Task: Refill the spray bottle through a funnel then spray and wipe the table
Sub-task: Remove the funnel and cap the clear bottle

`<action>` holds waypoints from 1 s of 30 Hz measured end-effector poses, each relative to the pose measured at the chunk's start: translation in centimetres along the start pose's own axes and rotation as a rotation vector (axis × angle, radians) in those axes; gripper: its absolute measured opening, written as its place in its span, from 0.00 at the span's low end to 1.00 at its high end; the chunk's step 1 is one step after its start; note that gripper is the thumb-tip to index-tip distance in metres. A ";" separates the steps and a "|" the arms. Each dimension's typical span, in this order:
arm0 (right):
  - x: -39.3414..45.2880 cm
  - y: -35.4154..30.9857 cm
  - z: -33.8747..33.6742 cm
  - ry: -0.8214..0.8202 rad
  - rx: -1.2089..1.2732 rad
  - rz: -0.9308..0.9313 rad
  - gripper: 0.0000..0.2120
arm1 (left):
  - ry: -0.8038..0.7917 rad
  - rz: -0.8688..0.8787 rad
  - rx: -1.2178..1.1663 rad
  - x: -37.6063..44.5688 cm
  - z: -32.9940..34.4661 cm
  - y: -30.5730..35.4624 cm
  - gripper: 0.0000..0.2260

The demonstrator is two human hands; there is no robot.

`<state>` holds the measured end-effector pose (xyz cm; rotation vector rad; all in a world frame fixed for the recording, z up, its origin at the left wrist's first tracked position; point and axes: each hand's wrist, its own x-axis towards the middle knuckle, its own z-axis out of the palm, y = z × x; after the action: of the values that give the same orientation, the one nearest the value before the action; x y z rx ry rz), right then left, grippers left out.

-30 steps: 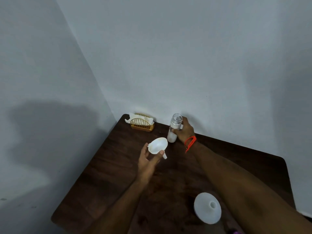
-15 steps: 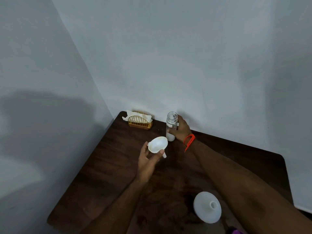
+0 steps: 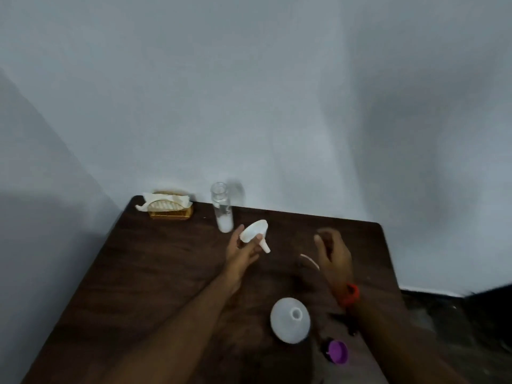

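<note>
A clear spray bottle (image 3: 222,209) stands upright and uncapped near the back edge of the dark wooden table (image 3: 155,273), with a little white liquid at its bottom. My left hand (image 3: 241,253) holds a small white funnel (image 3: 255,232) just in front of and to the right of the bottle, spout pointing down to the right. My right hand (image 3: 333,253) hovers blurred over the table to the right, apart from the bottle, fingers loosely curled with nothing seen in them. A thin white curved tube (image 3: 309,261) shows beside its palm.
A round white container (image 3: 289,320) with a small open neck stands at the front, with a purple cap (image 3: 338,351) beside it. A golden tissue holder (image 3: 170,210) sits at the back left corner. Grey walls border the table at the back and left.
My right hand has let go of the spray bottle and swung back to the right. The bottle now stands alone. My left hand still holds the funnel, now tilted.
</note>
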<state>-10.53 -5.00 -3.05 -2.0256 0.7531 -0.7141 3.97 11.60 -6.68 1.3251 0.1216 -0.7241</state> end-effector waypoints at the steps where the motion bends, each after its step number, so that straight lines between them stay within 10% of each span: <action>1: -2.3 1.4 -2.2 0.004 -0.062 0.005 0.06 | -0.020 -0.036 -0.010 0.7 0.9 0.0 0.27; 6: -12.1 8.2 -8.7 -0.273 -0.438 0.096 0.14 | -0.041 -0.207 -0.081 3.9 4.7 -0.4 0.13; 10: -15.7 9.4 -9.3 -0.609 -0.619 0.212 0.40 | -0.027 -0.309 -0.102 6.1 6.4 -1.3 0.17; 15: -16.3 10.6 -7.6 -0.816 -0.722 0.226 0.41 | -0.027 -0.368 -0.080 7.0 6.7 -2.3 0.21; 25: -12.3 11.0 -6.8 -0.561 -0.451 0.255 0.29 | 0.005 -0.241 0.077 5.9 4.3 -1.9 0.33; 30: -6.6 7.7 -6.4 -0.261 -0.225 0.082 0.24 | 0.125 0.128 0.525 3.3 1.7 -2.3 0.19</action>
<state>-21.31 -7.12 -7.86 -2.2210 0.7834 -0.3197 4.76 8.52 -9.72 1.8623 -0.0598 -0.5827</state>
